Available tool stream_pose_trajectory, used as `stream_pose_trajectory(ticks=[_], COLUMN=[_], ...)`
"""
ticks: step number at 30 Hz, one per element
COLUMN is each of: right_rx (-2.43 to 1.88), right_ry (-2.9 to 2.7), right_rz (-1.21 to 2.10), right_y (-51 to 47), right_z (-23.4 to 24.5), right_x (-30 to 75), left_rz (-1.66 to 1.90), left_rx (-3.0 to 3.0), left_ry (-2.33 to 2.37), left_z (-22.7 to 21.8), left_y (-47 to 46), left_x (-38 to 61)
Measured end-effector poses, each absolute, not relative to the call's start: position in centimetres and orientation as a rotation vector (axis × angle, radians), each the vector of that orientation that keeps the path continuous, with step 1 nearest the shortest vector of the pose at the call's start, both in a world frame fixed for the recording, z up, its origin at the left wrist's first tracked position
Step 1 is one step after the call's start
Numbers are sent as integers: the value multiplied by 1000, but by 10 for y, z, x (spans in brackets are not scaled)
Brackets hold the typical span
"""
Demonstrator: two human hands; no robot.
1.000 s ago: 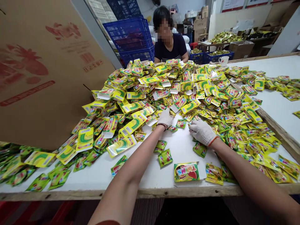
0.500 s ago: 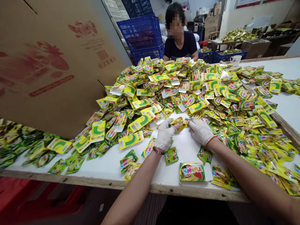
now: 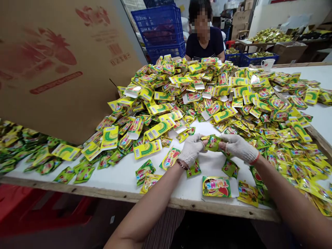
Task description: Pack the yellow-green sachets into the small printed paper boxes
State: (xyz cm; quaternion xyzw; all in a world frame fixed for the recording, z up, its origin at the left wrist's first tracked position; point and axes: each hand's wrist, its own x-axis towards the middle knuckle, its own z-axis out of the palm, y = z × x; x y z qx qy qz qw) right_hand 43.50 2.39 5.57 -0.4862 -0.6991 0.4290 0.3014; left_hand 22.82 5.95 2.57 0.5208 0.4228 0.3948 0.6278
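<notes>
- Cardboard carton (image 3: 59,69) with red print stands at the far left, its lower edge among loose green packets on the white table (image 3: 116,188).
- The left hand (image 3: 191,152), in a white knit glove with a dark bracelet at the wrist, is curled. Its thumb and forefinger pinch the left end of a small green sachet (image 3: 213,142).
- The left forearm runs up from the near edge, with the wrist just above the tabletop.
- The green sachet sits between the two hands, lifted just off the bare patch in front of the heap (image 3: 207,93) of yellow and green packets.
- A light fingertip hold at each end looks the best way to handle it, since the foil seems slick and the gloves dull the touch. Holding it flat and clear of its neighbours should stop a second packet riding along.
- A larger packet with red lettering (image 3: 216,186) lies flat near the front edge, below the hands and apart from them.
- The right hand (image 3: 240,148), gloved with an orange cuff, pinches the sachet's right end, its other fingers loosely folded. Its forearm comes in from the lower right over scattered packets.
- A white mug (image 3: 268,64) stands at the far right edge.
</notes>
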Motion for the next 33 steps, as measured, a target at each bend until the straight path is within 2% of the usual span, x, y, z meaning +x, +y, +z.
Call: stream_pose_trajectory(ticks=[5,15,17,21,25,27,29,31,33], right_rx=[-1419,-1561,-1508,-1391,-1448,-1437,-1421,-1423,-1418], right_ry=[-1921,-1870,-1735,-1629,-1572,-1567,-1561,-1577,-1637], right_rz=[1202,775,844,1257,1214,1161,1140,1138,1098], right_y=[25,24,22,20,19,20,21,21,20], right_z=[57,48,47,45,45,43,42,42,45], right_x=[432,428,422,408,407,411,415,417,417], left_rz=[817,870,912,917,909,797,432,60,-52], left_rx=[1295,1531,1511,1627,1948,2141,2217,2183,2186], left_ry=[848,892,876,960,1380,1719,2040,2149,2115], left_z=[33,32,30,32,44,49,51,50,48], left_y=[55,52,52,47,31,22,16,13,10], left_x=[226,235,238,238,208,182,154,132,119])
